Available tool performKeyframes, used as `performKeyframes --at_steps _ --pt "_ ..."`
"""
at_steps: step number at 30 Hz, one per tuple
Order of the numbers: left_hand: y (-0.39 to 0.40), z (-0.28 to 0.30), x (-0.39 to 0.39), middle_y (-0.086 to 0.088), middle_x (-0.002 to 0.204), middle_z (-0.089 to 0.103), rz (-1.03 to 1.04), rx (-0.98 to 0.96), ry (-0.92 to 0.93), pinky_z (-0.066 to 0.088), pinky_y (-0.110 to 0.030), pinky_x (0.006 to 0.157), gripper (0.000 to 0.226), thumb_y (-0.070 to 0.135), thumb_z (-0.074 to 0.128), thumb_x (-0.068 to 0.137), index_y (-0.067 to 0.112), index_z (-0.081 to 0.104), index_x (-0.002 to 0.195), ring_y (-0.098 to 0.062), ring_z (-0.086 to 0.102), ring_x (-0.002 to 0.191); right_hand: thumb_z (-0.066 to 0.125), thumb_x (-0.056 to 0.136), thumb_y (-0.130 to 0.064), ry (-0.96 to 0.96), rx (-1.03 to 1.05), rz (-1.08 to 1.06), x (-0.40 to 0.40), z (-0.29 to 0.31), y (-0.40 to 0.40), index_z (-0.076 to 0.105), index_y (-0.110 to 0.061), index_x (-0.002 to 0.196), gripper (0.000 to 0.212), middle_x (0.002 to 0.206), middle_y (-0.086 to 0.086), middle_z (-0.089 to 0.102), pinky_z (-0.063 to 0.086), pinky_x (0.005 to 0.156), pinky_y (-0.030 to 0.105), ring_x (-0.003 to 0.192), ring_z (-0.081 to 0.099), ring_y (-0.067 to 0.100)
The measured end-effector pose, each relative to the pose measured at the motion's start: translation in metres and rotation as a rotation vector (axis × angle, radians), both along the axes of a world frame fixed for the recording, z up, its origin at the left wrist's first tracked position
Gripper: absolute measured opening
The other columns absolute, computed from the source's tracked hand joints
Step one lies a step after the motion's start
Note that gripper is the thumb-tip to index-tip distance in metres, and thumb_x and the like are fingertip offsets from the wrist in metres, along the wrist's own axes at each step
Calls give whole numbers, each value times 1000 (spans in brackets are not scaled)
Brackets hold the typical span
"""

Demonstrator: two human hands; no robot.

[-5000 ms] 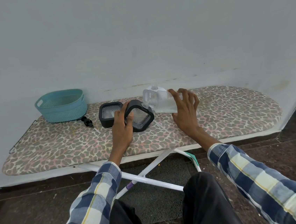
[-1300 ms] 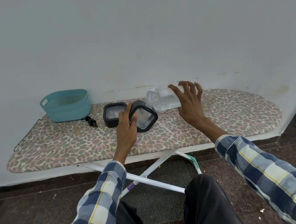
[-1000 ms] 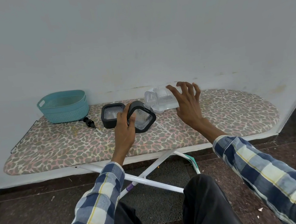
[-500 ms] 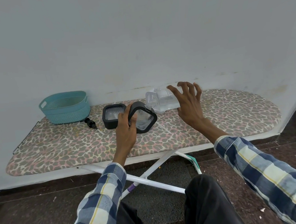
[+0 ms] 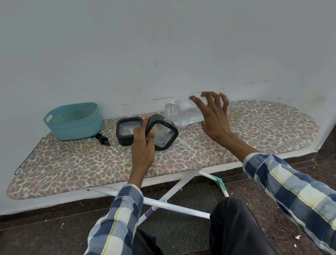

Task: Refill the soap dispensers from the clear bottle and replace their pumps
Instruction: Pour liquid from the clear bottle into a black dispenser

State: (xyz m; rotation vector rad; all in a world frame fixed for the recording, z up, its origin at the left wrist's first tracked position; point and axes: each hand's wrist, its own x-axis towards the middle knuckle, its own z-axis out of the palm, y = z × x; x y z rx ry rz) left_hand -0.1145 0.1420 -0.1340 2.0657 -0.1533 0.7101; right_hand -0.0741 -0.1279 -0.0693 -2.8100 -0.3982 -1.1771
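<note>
Left hand gripping tilted dispenser, right hand seemingly holding clear bottle

- One head-worn, wide-angle camera looked forward and down from above the seated person's knees.
- It faced the pale wall, with the leopard-print ironing board close below, within arm's reach.
- No second view existed.

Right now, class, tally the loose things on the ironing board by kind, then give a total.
Black soap dispensers: 2
Clear bottle: 1
Teal basket: 1
Black pump: 1
Total: 5
</note>
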Motion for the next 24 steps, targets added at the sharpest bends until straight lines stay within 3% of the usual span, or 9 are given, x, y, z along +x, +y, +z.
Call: performKeyframes --at_steps 3,11,14,18,21,24 --pt "0 0 0 9 129 51 -1 -1 12 40 -6 83 52 55 42 114 43 38 164 20 53 105 71 60 14 -4 3 0 0 0 0 45 -33 151 105 145 8 45 20 127 55 144 36 30" --pt "-1 0 0 10 136 51 -6 -5 26 36 -3 84 54 60 41 113 44 36 165 27 49 106 74 63 11 0 0 3 0 1 0 45 -32 152 103 146 8 46 20 127 55 144 35 30" --pt "0 -1 0 11 137 49 -1 2 19 36 4 81 55 57 42 114 41 36 166 33 45 104 72 62 12 8 1 0 -1 1 0 45 -32 152 104 146 8 45 19 127 54 144 37 30" --pt "-1 -2 1 -2 149 53 6 15 23 32 5 84 54 55 42 115 40 35 167 10 45 117 72 63 12 18 -3 -5 -2 2 1 45 -32 152 103 147 9 46 18 127 54 145 38 31" --pt "-1 -1 0 10 136 47 -3 12 10 32 11 80 54 53 42 115 38 36 167 36 41 100 71 63 12 27 -1 -3 -2 3 1 47 -31 153 103 148 9 46 17 127 54 146 39 32" --pt "-1 0 0 10 134 47 0 6 22 33 10 79 54 52 42 115 37 37 167 37 43 98 70 63 13 27 0 -5 -3 3 1 47 -31 153 102 148 9 46 17 127 54 146 38 32"
